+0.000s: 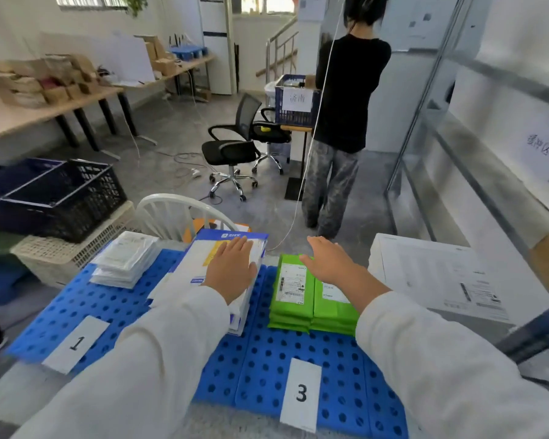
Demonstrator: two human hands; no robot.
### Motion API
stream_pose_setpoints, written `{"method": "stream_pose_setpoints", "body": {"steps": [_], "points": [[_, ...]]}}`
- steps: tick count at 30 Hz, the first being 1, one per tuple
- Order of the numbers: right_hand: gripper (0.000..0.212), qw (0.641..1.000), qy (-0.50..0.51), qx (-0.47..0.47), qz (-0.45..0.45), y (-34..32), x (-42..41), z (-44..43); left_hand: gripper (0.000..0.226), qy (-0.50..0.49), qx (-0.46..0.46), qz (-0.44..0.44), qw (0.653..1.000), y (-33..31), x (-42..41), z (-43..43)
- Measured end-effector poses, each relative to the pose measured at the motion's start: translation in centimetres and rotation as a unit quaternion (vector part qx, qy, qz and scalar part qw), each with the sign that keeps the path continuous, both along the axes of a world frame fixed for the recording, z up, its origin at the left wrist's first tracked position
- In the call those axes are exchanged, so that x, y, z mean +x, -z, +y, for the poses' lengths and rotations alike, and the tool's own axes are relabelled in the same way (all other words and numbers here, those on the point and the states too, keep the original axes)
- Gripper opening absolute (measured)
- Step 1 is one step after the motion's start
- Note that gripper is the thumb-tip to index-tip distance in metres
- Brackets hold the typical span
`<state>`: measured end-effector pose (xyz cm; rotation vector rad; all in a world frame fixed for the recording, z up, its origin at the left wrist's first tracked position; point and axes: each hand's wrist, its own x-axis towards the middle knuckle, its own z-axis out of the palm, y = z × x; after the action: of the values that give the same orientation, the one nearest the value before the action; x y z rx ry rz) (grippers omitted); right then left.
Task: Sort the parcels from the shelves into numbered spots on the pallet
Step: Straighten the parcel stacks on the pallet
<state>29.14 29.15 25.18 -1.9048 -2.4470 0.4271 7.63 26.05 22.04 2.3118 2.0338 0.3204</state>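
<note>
Left sleeve (133,359): white, reaching forward from the lower left.
Right sleeve (441,359): white, reaching in from the lower right.
Card 1 (76,343): white paper on the pallet's near left.
Card 3 (301,392): white paper on the pallet's near middle.
Pallet (267,359): blue plastic with rows of round holes, carrying three piles of parcels.
Left hand (232,274): palm down, fingers straight and together, lying flat on the envelope stack.
Right hand (327,264): palm down, fingers straight and slightly spread over the far end of the green stack; contact cannot be told.
Envelope stack (203,248): flat white mailers with blue edges, piled in the pallet's middle.
Green stack (293,299): bright green bags with white labels, two piles side by side, right of the envelopes.
Clear bags (126,259): thin pale packets piled at the pallet's far left.
White box (435,277): large and printed, just right of the pallet.
Basket (64,251): cream lattice, left of the pallet, under a dark crate (67,194); contents cannot be told.
White chair (175,213): just behind the pallet.
Shelf (457,137): metal rack along the right.
Office chairs (232,150): two, black, mid-floor.
Person (346,106): black top, back turned.
Blue crate (295,103): beside that person, paper sign on its front, contents blurred.
Tables (29,109): far left, cardboard boxes on top.
</note>
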Motion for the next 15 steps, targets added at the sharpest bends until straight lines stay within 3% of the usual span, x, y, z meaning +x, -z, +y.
{"method": "stream_pose_setpoints", "body": {"steps": [4, 9, 15], "points": [[0.057, 0.999, -0.033, 0.013, 0.026, 1.6, -3.6, -2.5, 0.054, -0.057, -0.034, 0.001, 0.998, 0.3, -4.4, -3.6], [0.056, 0.996, -0.025, -0.043, 0.074, 2.6, -6.5, -5.5, 0.054, -0.066, -0.035, 0.017, 0.997, 0.1, -8.0, -5.4], [0.058, 0.998, 0.030, -0.040, 0.039, 2.2, -8.7, -3.4, 0.050, -0.043, -0.015, 0.025, 0.999, 1.2, -11.9, -3.8]]}}
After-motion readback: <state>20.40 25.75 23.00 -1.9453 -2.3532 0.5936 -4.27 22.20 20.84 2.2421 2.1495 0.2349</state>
